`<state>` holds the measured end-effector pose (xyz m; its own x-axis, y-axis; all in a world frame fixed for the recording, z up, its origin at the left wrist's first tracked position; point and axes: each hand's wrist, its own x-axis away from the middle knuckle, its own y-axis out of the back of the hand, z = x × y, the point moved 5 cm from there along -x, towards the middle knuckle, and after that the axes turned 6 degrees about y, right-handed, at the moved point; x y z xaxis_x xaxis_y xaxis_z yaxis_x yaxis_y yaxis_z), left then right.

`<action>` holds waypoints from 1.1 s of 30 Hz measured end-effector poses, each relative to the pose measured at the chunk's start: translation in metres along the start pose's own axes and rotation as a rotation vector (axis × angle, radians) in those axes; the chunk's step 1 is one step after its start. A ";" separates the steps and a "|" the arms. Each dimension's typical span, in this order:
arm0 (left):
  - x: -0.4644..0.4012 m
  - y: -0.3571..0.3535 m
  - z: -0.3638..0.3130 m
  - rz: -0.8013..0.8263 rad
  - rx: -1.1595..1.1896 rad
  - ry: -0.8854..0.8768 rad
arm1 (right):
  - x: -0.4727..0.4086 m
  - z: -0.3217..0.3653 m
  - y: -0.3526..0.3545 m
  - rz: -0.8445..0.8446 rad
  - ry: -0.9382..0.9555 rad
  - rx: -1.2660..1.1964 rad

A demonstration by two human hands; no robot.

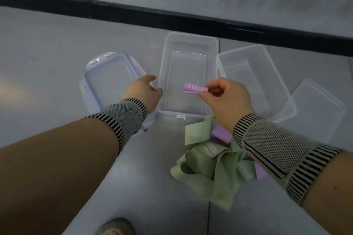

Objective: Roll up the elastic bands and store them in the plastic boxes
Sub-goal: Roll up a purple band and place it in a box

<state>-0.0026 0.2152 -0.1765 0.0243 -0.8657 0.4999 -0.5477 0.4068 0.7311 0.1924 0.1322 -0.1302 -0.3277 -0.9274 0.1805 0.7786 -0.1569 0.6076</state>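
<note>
Here the right hand (pixel 227 99) pinches a rolled purple band (pixel 194 88), thumb and fingertips closed on the roll's right end, so the "10 LB" print faces up. The roll's long axis runs three-to-nine, crosswise to the long side of the open box (pixel 189 44) beneath it. It hangs over the near half of that box, toward the right wall, and I cannot tell whether it has touched the bottom yet.

The left hand (pixel 143 91) sits at nine o'clock from the roll, fingers curled loosely against the box's left wall; whether it actually grips the rim is hidden by the hand itself. Beside it, further toward nine, lies a clip lid (pixel 107 82). A second box (pixel 254 59) stands at two o'clock of the first, with another lid (pixel 321 108) beyond at three.

The right hand is plainly the nearer one, already holding the band, so the drop looks like its job: lower and let go, probably while the left steadies the box. At five o'clock from the box, under the right wrist, waits a loose heap of bands (pixel 214 170), green mostly with some purple, still unrolled.
</note>
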 end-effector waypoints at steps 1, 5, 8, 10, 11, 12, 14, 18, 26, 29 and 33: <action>-0.002 -0.001 0.000 0.005 -0.007 -0.019 | -0.005 -0.001 -0.004 0.001 -0.006 0.000; 0.002 0.000 0.009 -0.004 -0.008 -0.083 | -0.028 0.003 -0.019 -0.005 -0.025 -0.006; 0.014 0.000 0.028 0.019 0.042 -0.055 | -0.040 0.006 -0.032 -0.005 -0.036 -0.026; 0.019 0.000 0.033 0.027 0.035 -0.082 | -0.043 0.006 -0.042 0.004 -0.046 -0.038; 0.017 0.001 0.032 0.021 0.028 -0.107 | -0.044 0.007 -0.047 0.005 -0.041 -0.035; 0.013 0.002 0.030 0.005 0.025 -0.141 | -0.046 0.006 -0.052 0.001 -0.027 -0.024; 0.000 0.007 0.021 -0.077 -0.021 -0.244 | -0.048 0.006 -0.061 0.000 -0.007 -0.013; -0.020 0.009 -0.002 -0.142 -0.316 -0.452 | -0.061 0.003 -0.074 -0.053 -0.009 -0.035; -0.032 -0.009 0.010 -0.118 -0.375 -0.487 | -0.111 -0.008 -0.102 -0.125 0.050 -0.009; -0.036 -0.009 0.015 -0.143 -0.337 -0.517 | -0.127 -0.009 -0.113 -0.131 0.079 0.030; -0.038 -0.008 0.018 -0.155 -0.288 -0.547 | -0.141 -0.010 -0.121 -0.124 0.110 0.114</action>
<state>-0.0139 0.2393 -0.2099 -0.3871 -0.9136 0.1247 -0.3236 0.2612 0.9094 0.1498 0.2784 -0.2367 -0.3520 -0.9359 0.0165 0.6679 -0.2388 0.7049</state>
